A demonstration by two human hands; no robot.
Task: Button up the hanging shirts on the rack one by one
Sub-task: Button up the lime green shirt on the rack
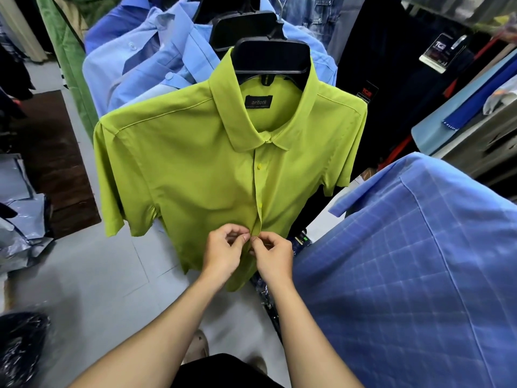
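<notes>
You've got the lime-green shirt [195,163] on its black hanger [271,56], left hand [223,249] and right hand [270,254] both pinching the placket low down: keep edges level, ease this button through.

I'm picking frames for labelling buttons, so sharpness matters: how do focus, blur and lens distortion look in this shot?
Head view: the green shirt and both hands, left hand and right hand, are sharp, with the button plainly readable; the lower-left corner is smeared with blur; wide-angle distortion bows the edges, stretching the blue checked shirt; lighting is even, without harsh glare.
</notes>
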